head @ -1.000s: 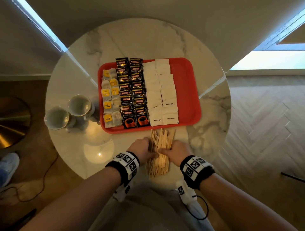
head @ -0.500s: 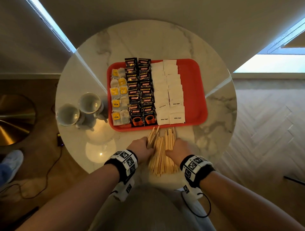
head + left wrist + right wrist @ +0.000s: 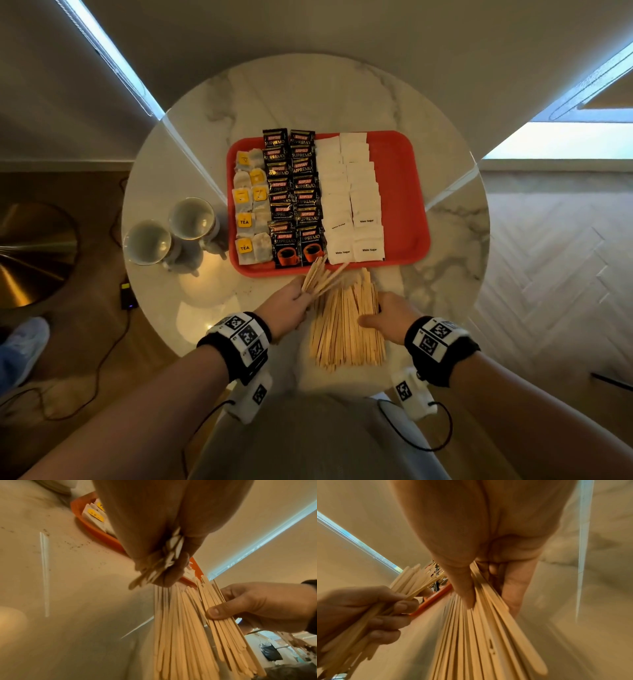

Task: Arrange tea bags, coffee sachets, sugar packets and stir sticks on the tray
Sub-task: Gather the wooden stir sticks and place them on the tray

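A red tray (image 3: 404, 192) on the round marble table holds rows of tea bags (image 3: 248, 205), black coffee sachets (image 3: 294, 195) and white sugar packets (image 3: 352, 195); its right strip is bare. A pile of wooden stir sticks (image 3: 346, 329) lies on the table in front of the tray. My left hand (image 3: 291, 305) grips a small bundle of stir sticks (image 3: 320, 275) (image 3: 171, 553) fanned toward the tray's front edge. My right hand (image 3: 387, 317) (image 3: 488, 582) holds the right side of the pile, thumb on top (image 3: 214, 612), fingers curled under.
Two empty cups (image 3: 171, 233) stand on the table left of the tray. The table edge (image 3: 212, 363) is close to my wrists. A cable and a small black device (image 3: 128, 298) lie on the floor at the left.
My left hand has lifted a bundle of sticks out of the pile and angled it toward the tray. The right hand has slid to the pile's right side.
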